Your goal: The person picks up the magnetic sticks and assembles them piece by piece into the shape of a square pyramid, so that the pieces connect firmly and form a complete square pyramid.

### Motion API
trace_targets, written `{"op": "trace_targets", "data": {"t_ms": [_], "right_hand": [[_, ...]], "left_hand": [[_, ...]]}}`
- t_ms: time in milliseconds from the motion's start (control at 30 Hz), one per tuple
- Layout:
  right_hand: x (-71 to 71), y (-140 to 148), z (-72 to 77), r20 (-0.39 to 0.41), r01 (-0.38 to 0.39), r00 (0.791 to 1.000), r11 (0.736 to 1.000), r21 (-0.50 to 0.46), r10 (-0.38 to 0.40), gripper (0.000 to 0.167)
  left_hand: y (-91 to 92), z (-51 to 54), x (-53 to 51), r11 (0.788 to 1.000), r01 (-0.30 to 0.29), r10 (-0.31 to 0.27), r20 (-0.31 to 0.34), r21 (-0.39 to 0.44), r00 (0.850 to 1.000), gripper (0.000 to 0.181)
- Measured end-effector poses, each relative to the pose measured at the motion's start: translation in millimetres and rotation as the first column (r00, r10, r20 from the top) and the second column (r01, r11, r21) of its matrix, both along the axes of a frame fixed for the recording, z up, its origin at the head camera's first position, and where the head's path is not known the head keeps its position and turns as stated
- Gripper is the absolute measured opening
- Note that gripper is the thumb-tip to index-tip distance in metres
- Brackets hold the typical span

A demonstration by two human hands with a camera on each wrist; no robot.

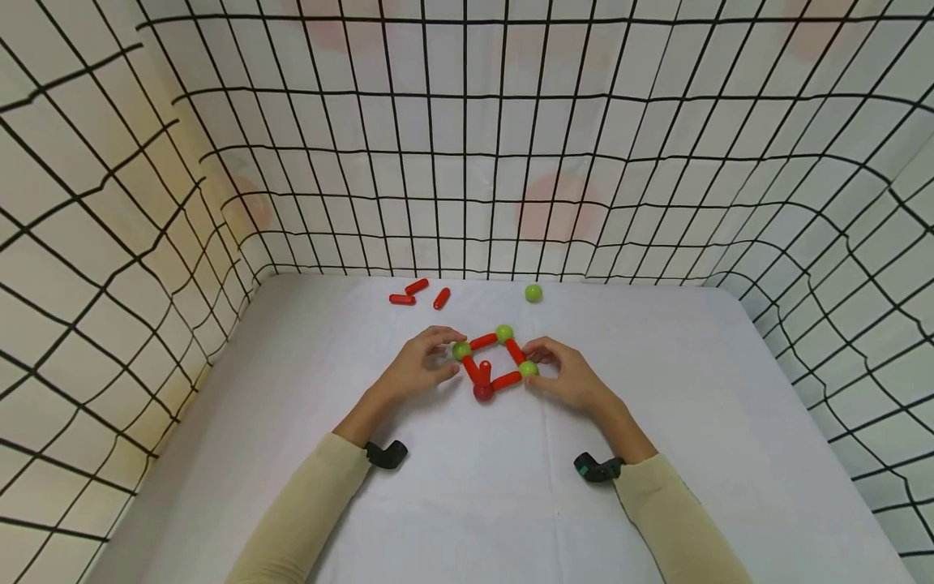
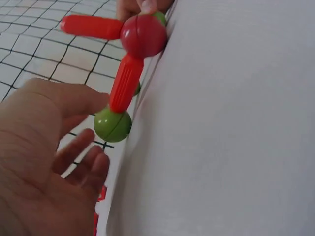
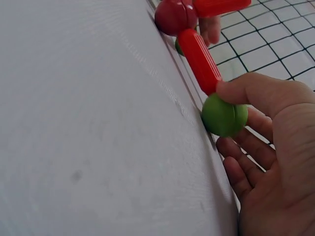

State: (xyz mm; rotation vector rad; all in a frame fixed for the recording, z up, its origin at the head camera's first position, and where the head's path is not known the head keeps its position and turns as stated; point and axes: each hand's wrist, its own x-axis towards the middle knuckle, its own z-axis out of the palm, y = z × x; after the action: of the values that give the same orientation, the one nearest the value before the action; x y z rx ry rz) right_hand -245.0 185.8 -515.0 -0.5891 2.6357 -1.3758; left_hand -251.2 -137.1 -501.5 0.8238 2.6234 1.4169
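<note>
Black netting [image 1: 467, 96] on three sides of a white table [image 1: 467, 503] shows a booth-like enclosure [image 1: 447, 61].

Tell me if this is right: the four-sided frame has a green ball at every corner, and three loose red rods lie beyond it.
Not quite: the head view shows the near corner ball is red, not green. The other three corner balls are green, and three loose red rods do lie beyond the frame.
</note>
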Motion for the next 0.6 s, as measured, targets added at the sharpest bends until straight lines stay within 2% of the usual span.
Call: {"op": "trace_targets", "data": {"t_ms": [167,333,433,600], "right_hand": [[-3.2,-1.3,-0.3,0.034,0.028,0.999,0.998,-0.048,-0.027,0.040],[-2.6,3.0,-1.0,0.103,0.065,0.993,0.988,-0.138,-0.051,0.054],[0.6,7.5,0.6,0.112,-0.002,0.994,0.991,-0.135,0.017,0.069],[3.7,8.3,2.7,0.070,-0.117,0.990,0.992,-0.040,0.120,0.102]], "left_hand": [[-0.9,-3.2,0.4,0.999,0.020,-0.019,0.031,-0.047,0.999,0.043],[-1.0,-4.2,2.4,0.998,0.026,-0.023,0.052,-0.062,0.998,0.039],[0.5,-4.9,3.2,0.997,0.044,-0.041,0.049,-0.064,0.998,0.038],[7.4,-6.3,4.7,0.995,0.083,-0.080,0.043,-0.060,0.996,0.038]]}}
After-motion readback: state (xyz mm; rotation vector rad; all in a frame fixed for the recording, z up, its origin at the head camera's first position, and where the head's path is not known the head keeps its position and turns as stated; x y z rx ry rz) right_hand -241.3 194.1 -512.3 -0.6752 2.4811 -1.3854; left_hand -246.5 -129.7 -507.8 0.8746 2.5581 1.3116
